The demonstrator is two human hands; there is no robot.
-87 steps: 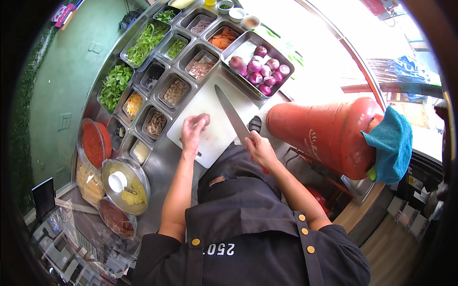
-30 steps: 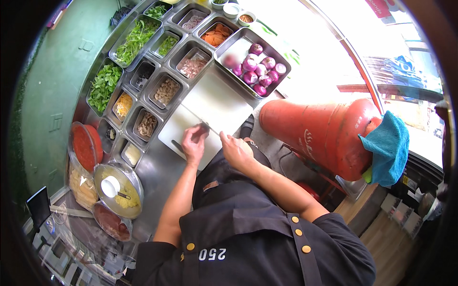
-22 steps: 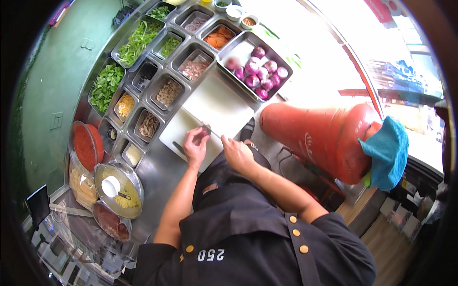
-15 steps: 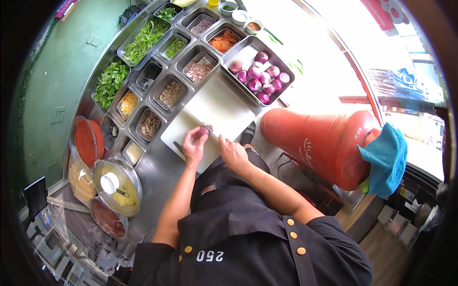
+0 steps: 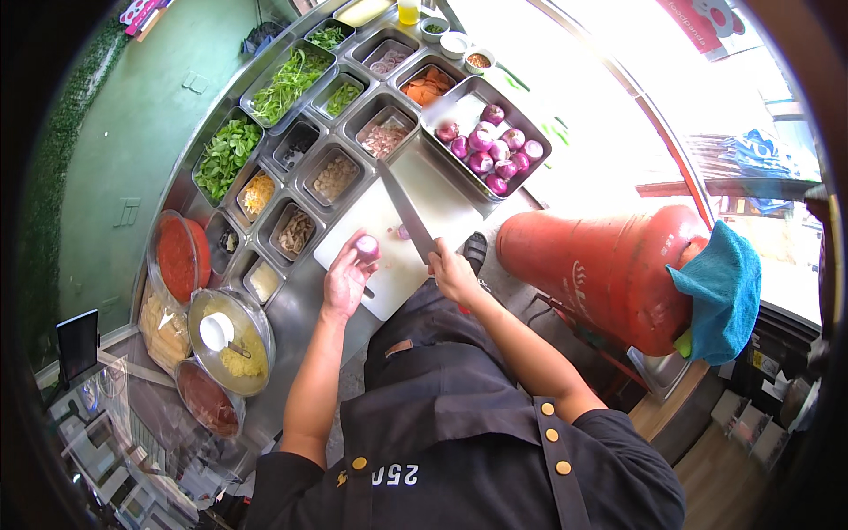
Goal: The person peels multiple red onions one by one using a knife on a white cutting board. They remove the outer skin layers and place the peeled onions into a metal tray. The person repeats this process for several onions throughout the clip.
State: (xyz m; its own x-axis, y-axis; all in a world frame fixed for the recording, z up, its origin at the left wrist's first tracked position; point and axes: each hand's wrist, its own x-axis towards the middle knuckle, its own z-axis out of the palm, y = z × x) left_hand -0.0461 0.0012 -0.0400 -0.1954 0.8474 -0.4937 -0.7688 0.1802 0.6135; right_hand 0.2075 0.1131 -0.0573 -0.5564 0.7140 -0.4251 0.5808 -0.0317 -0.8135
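Note:
My left hand [image 5: 344, 284] holds a red onion [image 5: 367, 247] between thumb and fingers, raised over the left part of a white cutting board [image 5: 399, 284]. In my right hand [image 5: 454, 276] is a large kitchen knife [image 5: 404, 203], gripped by its handle. Its broad blade points away and to the left, across the board and apart from the onion. A small cut piece of red onion [image 5: 404, 231] lies on the board beside the blade, with tiny scraps near it. A dark slot shows in the board by my left wrist.
Whole red onions fill a metal tray [image 5: 450, 163] beyond the board. Metal pans hold greens [image 5: 228, 159], sliced carrot [image 5: 426, 87] and chopped meat [image 5: 382, 140]. Covered bowls, one of red sauce [image 5: 183, 259], stand at left. A red gas cylinder [image 5: 592, 276] with a blue cloth [image 5: 726, 287] is at right.
The knife has come away from the onion and swung up, its blade now in full view. My hands have moved apart, the left still holding the onion. A cut onion piece now shows on the board.

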